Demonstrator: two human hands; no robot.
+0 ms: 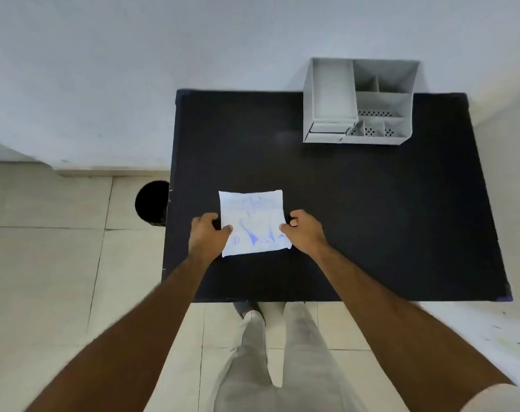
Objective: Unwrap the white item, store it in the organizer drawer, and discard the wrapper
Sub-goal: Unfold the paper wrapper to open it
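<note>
A flat white packet with blue print [254, 223] lies on the black table [372, 218], near its front left part. My left hand [206, 234] pinches the packet's left edge between thumb and fingers. My right hand [305, 230] grips its right edge the same way. The wrapper looks sealed and the item inside is hidden. A grey desk organizer [361, 102] stands at the table's far right, with open compartments on the right and a small drawer [327, 131] at its lower left front, which looks shut.
A black round bin [151, 203] stands on the tiled floor just left of the table. A white wall runs behind the table. My legs in light trousers show below the table's front edge.
</note>
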